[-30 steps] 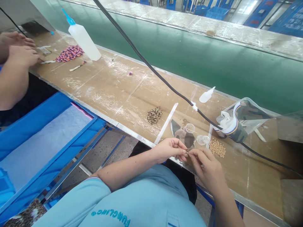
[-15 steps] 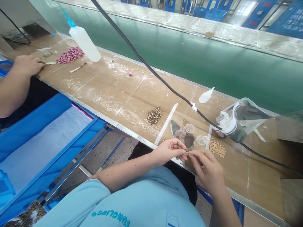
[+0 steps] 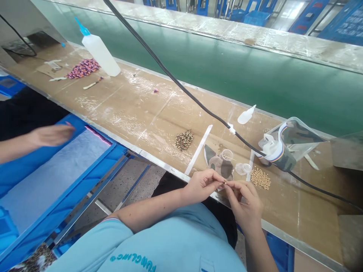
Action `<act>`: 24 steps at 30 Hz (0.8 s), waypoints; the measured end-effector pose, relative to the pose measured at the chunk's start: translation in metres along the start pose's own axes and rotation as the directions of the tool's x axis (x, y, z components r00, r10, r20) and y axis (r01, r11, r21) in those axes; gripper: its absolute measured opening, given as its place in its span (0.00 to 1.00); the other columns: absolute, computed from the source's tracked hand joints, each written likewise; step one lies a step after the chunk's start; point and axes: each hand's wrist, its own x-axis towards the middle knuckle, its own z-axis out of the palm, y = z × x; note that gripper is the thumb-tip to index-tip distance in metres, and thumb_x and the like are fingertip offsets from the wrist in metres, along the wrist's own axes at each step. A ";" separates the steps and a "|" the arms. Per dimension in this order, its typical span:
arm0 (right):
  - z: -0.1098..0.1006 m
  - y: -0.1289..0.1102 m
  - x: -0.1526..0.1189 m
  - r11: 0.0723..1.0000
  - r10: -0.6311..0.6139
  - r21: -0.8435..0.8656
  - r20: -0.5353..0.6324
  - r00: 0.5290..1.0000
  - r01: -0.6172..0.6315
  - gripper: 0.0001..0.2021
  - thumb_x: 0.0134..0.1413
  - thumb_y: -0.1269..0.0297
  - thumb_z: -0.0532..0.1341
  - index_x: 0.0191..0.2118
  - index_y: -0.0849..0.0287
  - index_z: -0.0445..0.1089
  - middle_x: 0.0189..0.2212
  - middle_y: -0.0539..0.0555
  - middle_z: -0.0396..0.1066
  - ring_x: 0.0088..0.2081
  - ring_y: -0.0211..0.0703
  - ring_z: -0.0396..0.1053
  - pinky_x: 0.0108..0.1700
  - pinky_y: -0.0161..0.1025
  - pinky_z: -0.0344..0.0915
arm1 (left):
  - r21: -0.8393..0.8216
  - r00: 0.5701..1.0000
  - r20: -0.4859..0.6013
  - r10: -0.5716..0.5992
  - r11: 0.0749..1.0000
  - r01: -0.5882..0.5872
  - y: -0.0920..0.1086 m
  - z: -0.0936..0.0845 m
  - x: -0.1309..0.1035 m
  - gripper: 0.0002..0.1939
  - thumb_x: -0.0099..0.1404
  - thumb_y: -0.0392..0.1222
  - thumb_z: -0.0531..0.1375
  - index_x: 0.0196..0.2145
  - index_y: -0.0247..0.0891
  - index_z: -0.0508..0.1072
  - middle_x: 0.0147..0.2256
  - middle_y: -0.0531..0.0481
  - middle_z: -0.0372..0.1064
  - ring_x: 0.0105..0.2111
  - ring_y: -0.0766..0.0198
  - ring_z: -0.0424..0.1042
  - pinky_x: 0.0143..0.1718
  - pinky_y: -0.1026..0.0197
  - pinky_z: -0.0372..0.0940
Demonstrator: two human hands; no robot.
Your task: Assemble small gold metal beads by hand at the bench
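My left hand (image 3: 203, 185) and my right hand (image 3: 244, 198) meet fingertip to fingertip at the table's front edge. Between them they pinch a tiny light-coloured piece (image 3: 225, 183), too small to make out well. Just beyond lie a camouflage cloth (image 3: 217, 162), a small round clear cup (image 3: 227, 154) with a thin stick in it, and another clear cup (image 3: 241, 169). A pile of small tan pieces (image 3: 260, 178) is right of the cups. Left of the white strip (image 3: 199, 149) sits a heap of dark and gold ring-like pieces (image 3: 184, 140).
A black cable (image 3: 170, 73) crosses above the table (image 3: 136, 109). At the right stands a clear container with a camouflage rim (image 3: 286, 160). Further left are a white bottle (image 3: 102, 54), pink and purple pieces (image 3: 83, 68) and a co-worker's hand (image 3: 53, 135) over a blue crate (image 3: 59, 189).
The co-worker's hand has left the table and moved down over the blue crate. My hands remain together with fingertips touching; my right hand and forearm have shifted slightly left.
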 end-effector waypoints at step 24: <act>-0.001 0.002 -0.001 0.999 -0.047 -0.005 0.036 0.998 0.047 0.04 0.57 0.69 0.57 0.35 0.55 0.69 0.29 0.50 0.69 0.30 0.36 0.66 0.30 0.32 0.64 | -0.148 0.992 0.010 -0.128 0.981 0.128 0.001 0.002 0.003 0.16 0.51 0.46 0.67 0.31 0.33 0.68 0.27 0.50 0.72 0.30 0.67 0.74 0.36 0.63 0.69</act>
